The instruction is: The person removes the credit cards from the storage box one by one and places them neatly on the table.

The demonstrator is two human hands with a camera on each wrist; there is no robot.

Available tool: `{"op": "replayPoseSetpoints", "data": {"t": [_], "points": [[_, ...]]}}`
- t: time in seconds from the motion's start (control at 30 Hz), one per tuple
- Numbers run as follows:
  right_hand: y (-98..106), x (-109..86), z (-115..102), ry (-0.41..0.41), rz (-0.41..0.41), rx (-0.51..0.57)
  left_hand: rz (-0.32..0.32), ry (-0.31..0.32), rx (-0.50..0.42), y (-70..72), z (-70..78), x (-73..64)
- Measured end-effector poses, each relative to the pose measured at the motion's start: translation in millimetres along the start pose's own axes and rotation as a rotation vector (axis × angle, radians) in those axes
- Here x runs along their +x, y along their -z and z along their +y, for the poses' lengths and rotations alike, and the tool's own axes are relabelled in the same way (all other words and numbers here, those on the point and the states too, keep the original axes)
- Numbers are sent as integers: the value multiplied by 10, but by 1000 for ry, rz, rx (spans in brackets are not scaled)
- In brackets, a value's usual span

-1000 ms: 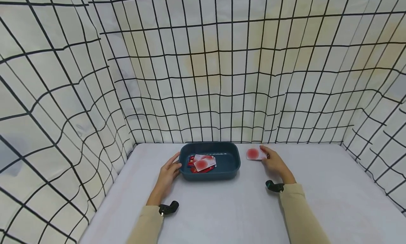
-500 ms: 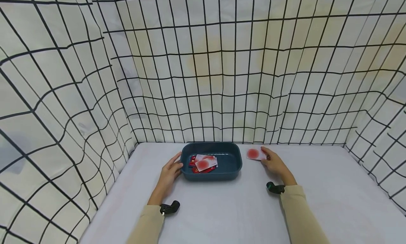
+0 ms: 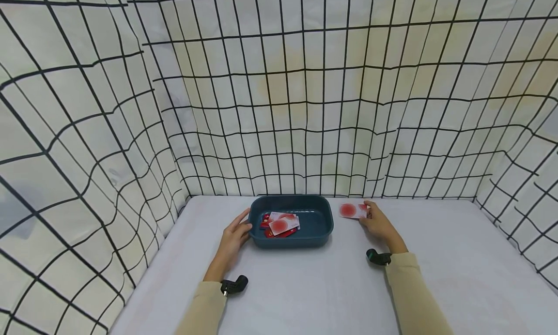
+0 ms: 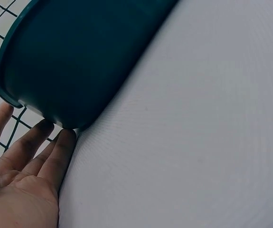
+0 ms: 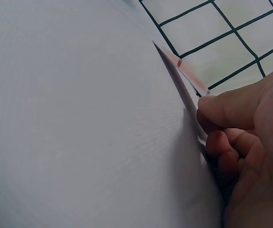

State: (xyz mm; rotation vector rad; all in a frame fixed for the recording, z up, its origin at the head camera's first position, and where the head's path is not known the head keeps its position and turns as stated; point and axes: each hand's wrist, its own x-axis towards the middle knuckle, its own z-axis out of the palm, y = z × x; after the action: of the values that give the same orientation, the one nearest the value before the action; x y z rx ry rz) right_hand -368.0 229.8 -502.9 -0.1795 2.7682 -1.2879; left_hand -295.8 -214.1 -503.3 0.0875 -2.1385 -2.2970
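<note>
A dark teal plastic tray (image 3: 316, 223) stands near the back edge of the table. Inside its left half lies a loose pile of cards (image 3: 283, 223), some red, some white with red round patches. My left hand (image 3: 233, 236) touches the tray's left end; in the left wrist view its fingers (image 4: 60, 156) are fairly straight against the wall. To the right of the tray, my right hand (image 3: 378, 227) pinches the right end of a white card (image 3: 348, 210) with a red round patch. The right wrist view shows this card (image 5: 183, 71) edge-on, close over the table, its gripped end hidden by the thumb.
A white cloth covers the table (image 3: 305, 286). Right behind the tray rises a pale wall with a black grid (image 3: 320, 131), and another gridded wall (image 3: 87, 156) runs along the left. A black wrist camera (image 3: 234, 285) sits on each wrist.
My right fingertips have shifted slightly right, toward the card's right edge, showing more of its face. The left hand, the tray and the pile stay as they were; the head view has moved slightly.
</note>
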Motion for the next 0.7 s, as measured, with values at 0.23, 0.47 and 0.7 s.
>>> {"op": "replayPoseSetpoints", "data": {"t": [0.23, 0.47, 0.7], "points": [[40, 36, 5, 21, -6, -20, 7, -2, -3, -4, 19, 2], [55, 107, 19, 25, -16, -43, 2, -8, 8, -2, 24, -2], [57, 156, 29, 14, -30, -45, 9, 2, 1, -1, -1, -2]]}}
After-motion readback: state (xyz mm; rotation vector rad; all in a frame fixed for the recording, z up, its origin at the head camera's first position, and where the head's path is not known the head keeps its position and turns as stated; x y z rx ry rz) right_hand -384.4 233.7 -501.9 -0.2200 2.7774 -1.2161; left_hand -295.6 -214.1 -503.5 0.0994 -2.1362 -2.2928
